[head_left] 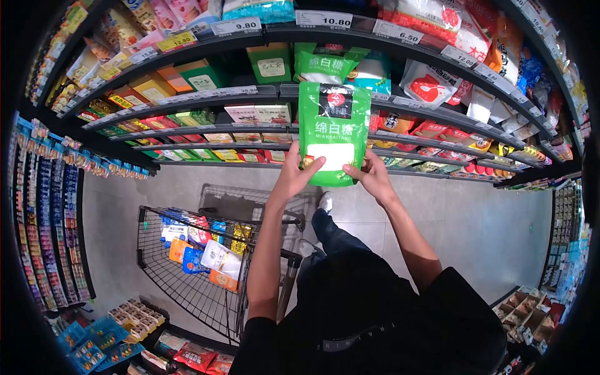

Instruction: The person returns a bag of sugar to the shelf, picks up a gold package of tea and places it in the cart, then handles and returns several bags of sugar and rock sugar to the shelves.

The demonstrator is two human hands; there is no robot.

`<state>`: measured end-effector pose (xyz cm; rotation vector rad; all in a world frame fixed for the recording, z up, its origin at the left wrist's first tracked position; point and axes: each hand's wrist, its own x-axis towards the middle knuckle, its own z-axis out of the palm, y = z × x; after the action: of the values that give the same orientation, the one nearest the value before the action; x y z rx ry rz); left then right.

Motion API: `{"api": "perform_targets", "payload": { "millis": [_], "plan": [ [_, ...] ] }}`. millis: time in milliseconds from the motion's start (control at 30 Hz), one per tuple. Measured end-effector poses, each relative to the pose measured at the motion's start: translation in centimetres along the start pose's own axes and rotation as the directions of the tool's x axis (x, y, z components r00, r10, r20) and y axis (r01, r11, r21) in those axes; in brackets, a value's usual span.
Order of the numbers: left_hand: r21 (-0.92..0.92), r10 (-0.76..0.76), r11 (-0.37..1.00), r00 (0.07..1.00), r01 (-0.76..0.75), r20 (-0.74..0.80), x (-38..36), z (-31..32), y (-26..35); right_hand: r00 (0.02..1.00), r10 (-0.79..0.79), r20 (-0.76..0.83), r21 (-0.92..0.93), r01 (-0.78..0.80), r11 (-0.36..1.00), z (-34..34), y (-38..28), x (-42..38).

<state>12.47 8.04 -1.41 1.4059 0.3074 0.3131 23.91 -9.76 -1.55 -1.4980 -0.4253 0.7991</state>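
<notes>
A green bag with a white panel and a black label (pixel 334 134) is held upright between both hands, in front of the shelves. My left hand (pixel 299 172) grips its lower left side, thumb on the front. On the lower right side, my right hand (pixel 373 175) holds it the same way, thumb on the front. The fingers behind the bag are partly hidden. Just above it, a similar green bag (pixel 325 62) stands on the shelf beside a teal and white package (pixel 370 74).
A wire shopping cart (pixel 187 300) with several packages (pixel 219 257) stands at the lower left. Its dark handle (pixel 289 284) is close to my left forearm. Shelves with price tags (pixel 324 19) curve across the top. More racks (pixel 50 212) line the left side.
</notes>
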Motion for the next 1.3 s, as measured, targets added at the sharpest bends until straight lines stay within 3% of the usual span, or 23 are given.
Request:
{"api": "perform_targets", "payload": {
  "millis": [167,233,333,400,467,533,633,767,833,900,967,1033,1100,1167,1200,1300],
  "plan": [
    [0.061,-0.052,0.997,0.999,0.053,-0.018,0.3,-0.3,-1.4,1.0,-0.02,-0.012,0.03,0.02,0.999,0.2,0.4,0.2],
    [0.046,0.091,0.995,0.995,-0.089,-0.042,0.8,-0.2,-1.5,0.999,-0.031,-0.017,0.018,0.031,0.999,0.0,0.6,0.9],
    [0.15,0.159,0.975,0.985,-0.167,0.061,3.7,-1.4,-0.2,0.998,-0.056,-0.022,-0.006,0.055,0.998,0.0,-0.5,2.7],
    [0.145,0.146,0.978,0.989,-0.15,0.036,5.9,-1.7,1.8,0.997,-0.071,-0.025,-0.017,0.07,0.997,-0.2,-2.4,4.8],
    [0.141,0.13,0.981,0.991,-0.13,0.009,8.3,-2.2,3.2,0.963,-0.27,0.006,-0.04,0.27,0.962,-0.3,-4.0,7.6],
    [0.153,0.185,0.97,0.982,-0.188,0.033,11.2,-2.9,4.4,0.959,-0.283,-0.027,-0.023,0.282,0.959,-0.1,-5.7,10.1],
    [0.158,0.376,0.914,0.927,-0.373,0.01,14.8,-3.2,5.2,0.95,-0.307,-0.046,-0.057,0.305,0.951,-0.4,-7.6,13.2],
    [0.256,0.399,0.89,0.916,-0.376,-0.041,19.1,-4.1,3.1,0.906,-0.41,-0.105,-0.104,0.4,0.91,-0.7,-7.0,16.4],
    [0.4,0.417,0.851,0.901,-0.341,-0.119,20.0,-3.9,2.9,0.892,-0.44,-0.103,-0.076,0.434,0.898,-1.1,-6.9,17.6],
    [0.427,0.415,0.854,0.884,-0.298,-0.215,20.3,-3.1,2.7,0.867,-0.469,-0.169,-0.163,0.445,0.881,-1.5,-6.6,18.5],
    [0.428,0.527,0.825,0.776,-0.369,-0.346,20.3,-2.2,2.9,0.876,-0.438,-0.202,-0.227,0.393,0.891,-1.5,-6.6,19.1],
    [0.498,0.501,0.822,0.766,-0.277,-0.402,19.8,-1.7,2.8,0.867,-0.463,-0.182,-0.274,0.408,0.871,-1.2,-6.3,19.5],
    [0.523,0.52,0.815,0.715,-0.25,-0.467,19.3,-1.4,2.2,0.832,-0.51,-0.218,-0.556,0.323,0.765,-1.3,-6.3,19.5],
    [0.575,0.522,0.803,0.651,-0.157,-0.551,18.6,-1.0,1.8,0.833,-0.509,-0.217,-0.632,0.278,0.723,-0.9,-7.5,18.7],
    [0.594,0.53,0.791,0.649,-0.148,-0.545,18.5,-1.0,1.3,0.805,-0.541,-0.245,-0.721,0.221,0.656,-1.3,-7.0,19.2],
    [0.621,0.545,0.772,0.64,-0.132,-0.542,18.3,-1.2,0.3,0.775,-0.594,-0.216,-0.714,0.289,0.638,-2.1,-5.8,20.4]
  ]
}}
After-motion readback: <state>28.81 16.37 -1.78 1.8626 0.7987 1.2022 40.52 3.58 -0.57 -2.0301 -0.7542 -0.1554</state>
